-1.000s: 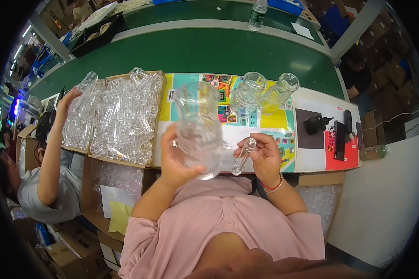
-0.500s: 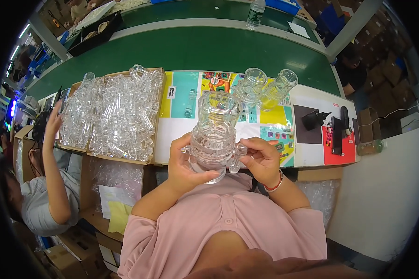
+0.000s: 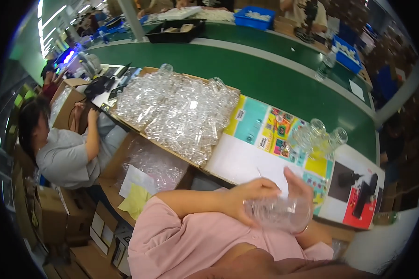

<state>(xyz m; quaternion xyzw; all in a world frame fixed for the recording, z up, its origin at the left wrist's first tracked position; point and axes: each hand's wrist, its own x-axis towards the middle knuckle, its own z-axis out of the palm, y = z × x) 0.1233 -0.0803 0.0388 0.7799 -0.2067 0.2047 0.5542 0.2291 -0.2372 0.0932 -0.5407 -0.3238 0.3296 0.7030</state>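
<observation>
Just below the white surface (image 3: 239, 160), close to the pink-shirted chest, both hands clamp a clear glass jar (image 3: 278, 214): left hand (image 3: 247, 197) wrapping its side, right hand (image 3: 299, 186) behind it. This looks like inspecting or fitting; next calls for a steady two-handed grip. A pile of clear glassware (image 3: 179, 114) lies beyond.
</observation>
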